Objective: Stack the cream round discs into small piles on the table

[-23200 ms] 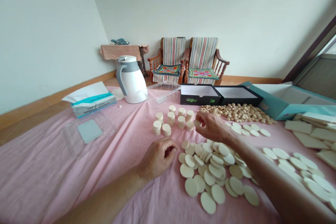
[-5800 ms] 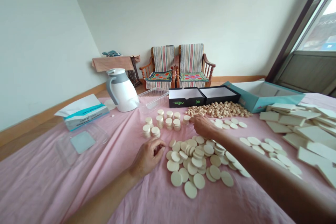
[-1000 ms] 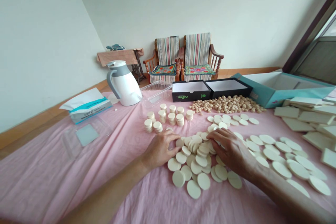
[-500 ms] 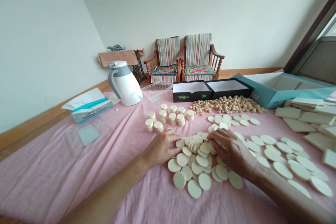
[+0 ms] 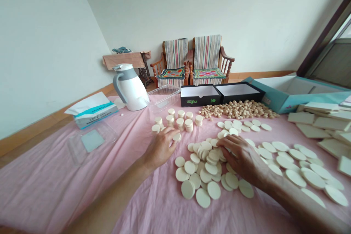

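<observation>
On a pink cloth (image 5: 95, 186), left to right: blue-and-white soft tissue packet (image 5: 94, 114); white-and-grey round-bodied jug (image 5: 135, 94); left hand (image 5: 161, 148), fingers narrowed, thin cream round disc (image 5: 177, 137) at the tips, held or merely touched impossible to tell; low stacks of cream round discs (image 5: 180, 123) just beyond; loose pile of cream round discs (image 5: 210, 169); right hand (image 5: 240, 155), curled onto the pile's right side, grip hidden; flat cream rectangular slabs (image 5: 329, 134).
</observation>
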`<state>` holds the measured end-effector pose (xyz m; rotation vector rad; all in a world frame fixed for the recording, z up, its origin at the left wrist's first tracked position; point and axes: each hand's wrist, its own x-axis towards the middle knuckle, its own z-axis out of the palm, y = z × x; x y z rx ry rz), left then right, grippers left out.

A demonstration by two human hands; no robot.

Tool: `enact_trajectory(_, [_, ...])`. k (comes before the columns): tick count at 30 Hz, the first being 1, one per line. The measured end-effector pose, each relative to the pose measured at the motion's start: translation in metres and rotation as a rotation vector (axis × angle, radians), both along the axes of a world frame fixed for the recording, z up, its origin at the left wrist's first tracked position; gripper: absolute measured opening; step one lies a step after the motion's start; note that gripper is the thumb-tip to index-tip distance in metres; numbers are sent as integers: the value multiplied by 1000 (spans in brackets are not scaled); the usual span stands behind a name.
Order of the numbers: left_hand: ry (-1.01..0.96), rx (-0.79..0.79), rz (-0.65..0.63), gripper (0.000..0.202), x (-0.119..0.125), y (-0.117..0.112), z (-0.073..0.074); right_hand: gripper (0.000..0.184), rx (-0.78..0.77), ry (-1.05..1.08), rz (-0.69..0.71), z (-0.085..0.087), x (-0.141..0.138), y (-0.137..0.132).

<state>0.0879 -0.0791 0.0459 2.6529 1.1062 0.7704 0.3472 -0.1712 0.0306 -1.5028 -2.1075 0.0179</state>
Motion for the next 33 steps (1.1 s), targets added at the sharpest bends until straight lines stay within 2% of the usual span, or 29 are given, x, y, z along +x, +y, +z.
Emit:
enact_trajectory(6, [8, -1, -5, 33, 4, 1, -9, 21, 4, -9, -9, 1, 0, 0])
enact_trajectory(10, [18, -32, -5, 27, 5, 1, -10, 22, 15, -11, 3, 1, 0, 0])
enact_trajectory(15, [-4, -60, -21, 29, 5, 1, -10, 21, 13, -13, -8, 1, 0, 0])
enact_trajectory(23, [-13, -32, 9, 27, 4, 3, -15, 20, 6, -15, -9, 0, 0, 0])
enact_trajectory(29, [-108, 98, 14, 29, 2, -4, -6, 18, 85, 15, -6, 2, -2, -1])
enact_trajectory(33, [-46, 42, 38, 21, -1, -19, -2, 13, 31, 52, 12, 4, -10, -3])
